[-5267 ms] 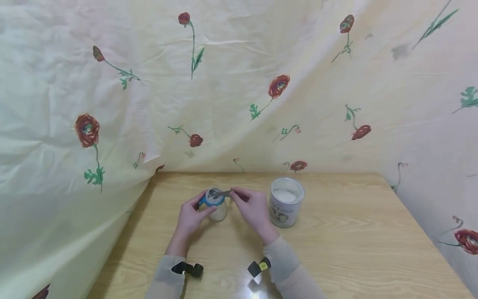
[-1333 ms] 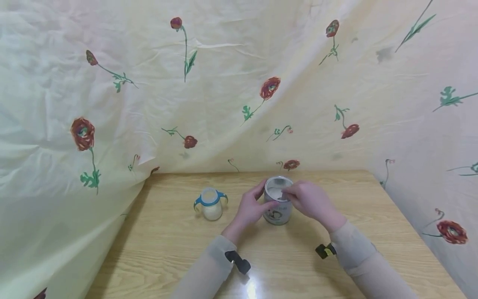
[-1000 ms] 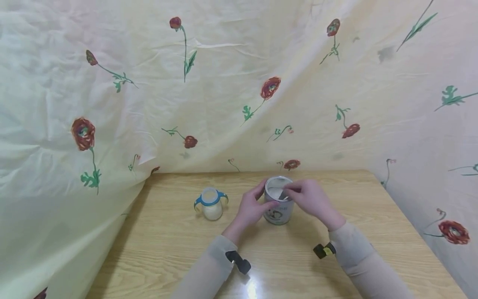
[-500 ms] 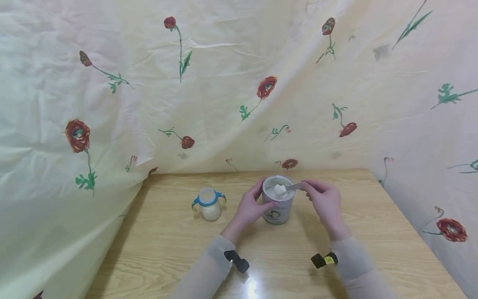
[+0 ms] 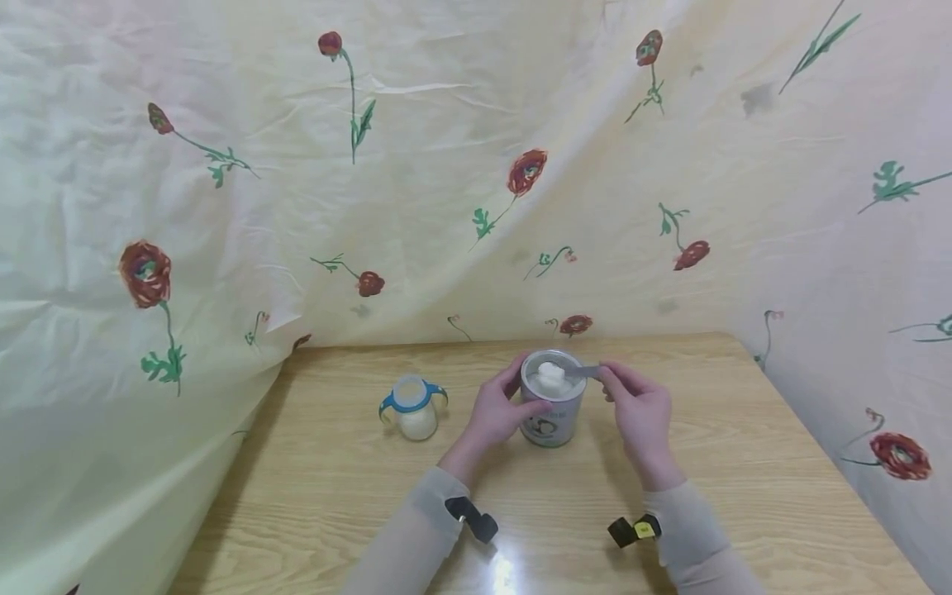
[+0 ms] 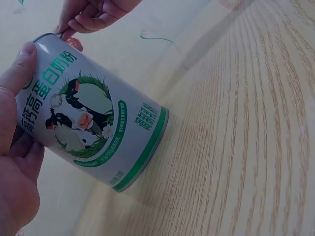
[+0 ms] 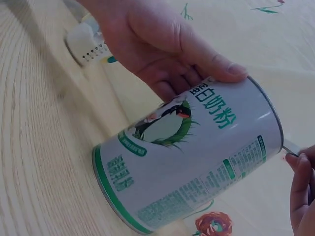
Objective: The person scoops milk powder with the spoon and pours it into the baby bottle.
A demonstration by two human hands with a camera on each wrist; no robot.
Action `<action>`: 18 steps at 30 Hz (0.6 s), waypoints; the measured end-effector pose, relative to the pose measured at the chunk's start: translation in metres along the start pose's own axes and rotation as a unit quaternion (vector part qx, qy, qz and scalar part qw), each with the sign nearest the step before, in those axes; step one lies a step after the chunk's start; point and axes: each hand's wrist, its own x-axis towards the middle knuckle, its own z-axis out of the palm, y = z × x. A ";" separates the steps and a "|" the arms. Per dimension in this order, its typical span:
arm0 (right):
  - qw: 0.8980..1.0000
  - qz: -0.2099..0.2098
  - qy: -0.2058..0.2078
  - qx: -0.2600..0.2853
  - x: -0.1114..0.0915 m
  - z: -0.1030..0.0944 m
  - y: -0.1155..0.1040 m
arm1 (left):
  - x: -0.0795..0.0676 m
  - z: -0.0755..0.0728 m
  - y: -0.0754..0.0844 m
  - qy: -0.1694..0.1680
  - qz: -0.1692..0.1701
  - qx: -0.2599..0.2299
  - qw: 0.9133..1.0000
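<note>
A milk powder can [image 5: 561, 413] with a cow picture and a green base band stands upright on the table, its top uncovered. My left hand [image 5: 494, 413] grips its left side near the rim; the thumb lies across the front in the left wrist view, where the can [image 6: 106, 147] fills the middle. Between thumb and fingers, my right hand [image 5: 641, 409] pinches the handle of a spoon [image 5: 583, 372] at the can's right rim. White powder [image 5: 550, 374] is heaped at the spoon's far end, inside the can's mouth. The spoon's bowl is hidden by powder.
A baby bottle [image 5: 418, 423] with a blue two-handled collar stands left of the can, with white contents and no visible cap. The wooden table [image 5: 327, 496] meets a floral cloth [image 5: 416, 207] at its back and left side.
Earlier both hands were at the bottle, the left on its collar and the spoon over its mouth. Both then moved right to the can, where the spoon dipped in and rose with heaped powder.
</note>
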 end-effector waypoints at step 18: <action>1.000 -0.024 0.013 0.009 -0.003 0.004 0.009 | 0.000 0.000 -0.001 -0.002 0.003 -0.005 1.000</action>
